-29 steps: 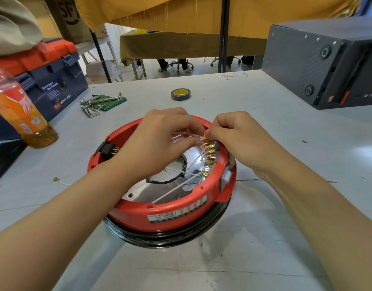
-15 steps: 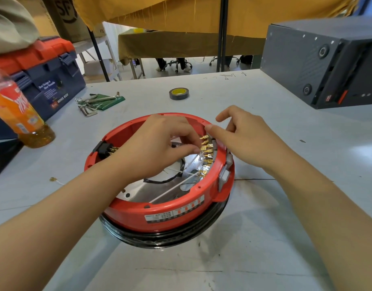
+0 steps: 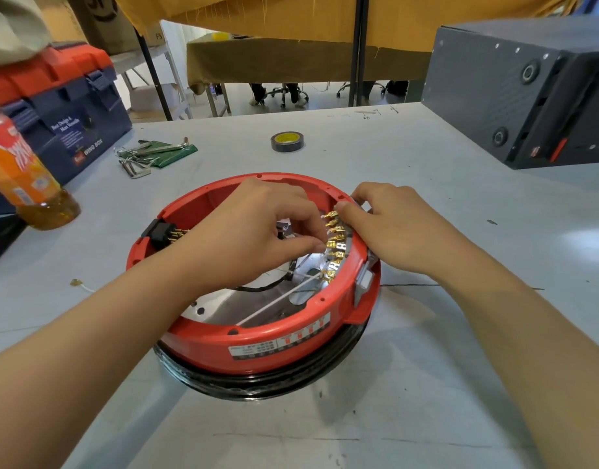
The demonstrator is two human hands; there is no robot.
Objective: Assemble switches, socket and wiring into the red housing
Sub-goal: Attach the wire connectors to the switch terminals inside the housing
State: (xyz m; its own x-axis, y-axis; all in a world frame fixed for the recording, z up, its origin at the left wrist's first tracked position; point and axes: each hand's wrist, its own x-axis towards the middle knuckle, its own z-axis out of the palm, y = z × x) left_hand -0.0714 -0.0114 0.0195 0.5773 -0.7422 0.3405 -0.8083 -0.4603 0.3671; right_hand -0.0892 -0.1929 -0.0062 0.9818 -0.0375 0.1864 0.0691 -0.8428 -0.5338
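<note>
left hand [image 3: 257,231]: fingers curled, pinching at gold terminals [image 3: 335,245]
right hand [image 3: 389,228]: curled over red housing [image 3: 257,343] rim
toolbox [image 3: 71,130]: reads "WING BOX"

Person's arms: two bare forearms enter from the lower left and lower right corners of the frame, narrowing toward the centre.
Sleeves: both forearms show uncovered right to the frame edge.
Left hand [image 3: 257,231]: bare, ungloved, knuckles and back of hand facing the camera, just left of centre.
Right hand [image 3: 389,228]: bare, ungloved, back of hand facing the camera, just right of centre.
Wrists: plain, unadorned.
</note>
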